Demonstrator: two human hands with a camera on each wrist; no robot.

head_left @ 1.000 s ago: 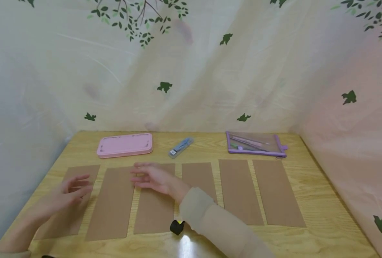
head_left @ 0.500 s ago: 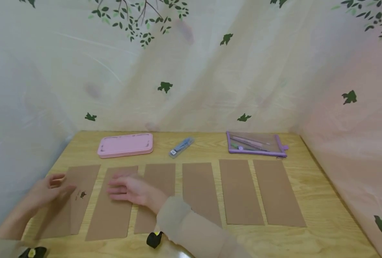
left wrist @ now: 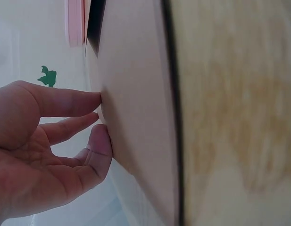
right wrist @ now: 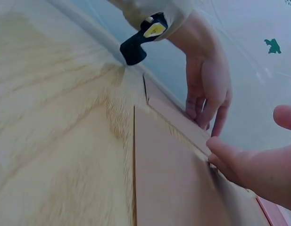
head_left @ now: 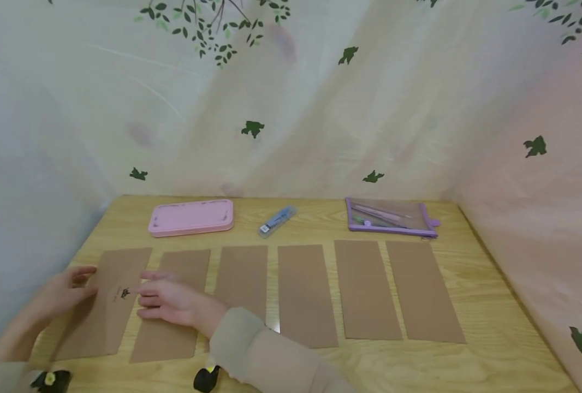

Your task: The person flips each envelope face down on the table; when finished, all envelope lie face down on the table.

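Observation:
Flat brown kraft-paper rectangles lie in a row in the head view. The leftmost kraft-paper rectangle (head_left: 99, 322) bears a small black crown print near its right side. My left hand (head_left: 65, 295) is at its left edge; in the left wrist view, the thumb and fingertips (left wrist: 100, 141) touch that edge with a gap between them. Over the second kraft-paper rectangle (head_left: 160, 346) reaches my right hand (head_left: 173, 303), fingers extended left, tips close to the first rectangle's right edge. Both hands show in the right wrist view, with nothing in the right hand (right wrist: 258, 165).
More kraft-paper rectangles (head_left: 303, 295) continue to the right. Behind the row are a pink case (head_left: 191, 217), a small clear packet with a blue item (head_left: 277, 221) and a purple-edged see-through zip pouch (head_left: 389, 217). A leaf-patterned curtain (head_left: 310, 125) hangs behind the wooden table (head_left: 492, 305).
My right hand has moved left from the third rectangle to beside the first. My left hand has drawn back left to the first rectangle's outer edge, exposing the crown print.

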